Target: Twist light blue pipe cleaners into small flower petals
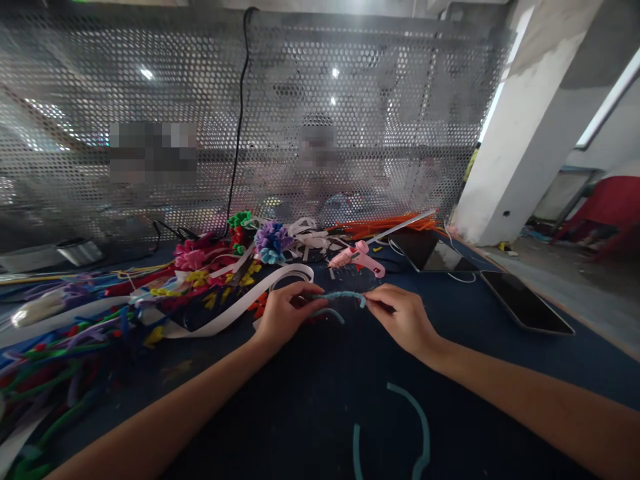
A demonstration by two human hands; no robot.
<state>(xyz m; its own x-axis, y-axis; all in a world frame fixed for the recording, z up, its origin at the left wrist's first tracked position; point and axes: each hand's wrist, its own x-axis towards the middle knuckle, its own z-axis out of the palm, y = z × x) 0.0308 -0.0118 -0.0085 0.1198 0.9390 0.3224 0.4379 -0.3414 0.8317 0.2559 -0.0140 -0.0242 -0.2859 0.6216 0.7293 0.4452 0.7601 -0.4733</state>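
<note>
A light-blue fuzzy pipe cleaner [345, 294] stretches between my two hands, slightly arched, its right end bent down. My left hand [287, 310] pinches its left part between thumb and fingers. The other end is pinched in my right hand [397, 313]. Just below it a second blue strip [333, 313] curves out by the left fingers; whether that hand holds it too, I cannot tell. Nearer to me on the dark blue table [300, 413] lie a curved blue pipe cleaner [420, 417] and a shorter blue piece [357, 450].
Behind my hands lies a pink glue gun [360, 257] with a long glue stick. Pipe-cleaner flowers [273, 240], white ribbon [240, 307] and many coloured pipe cleaners [60, 373] crowd the left. A tablet [430, 253] and a phone [527, 303] lie right. A perforated metal screen [300, 67] stands behind.
</note>
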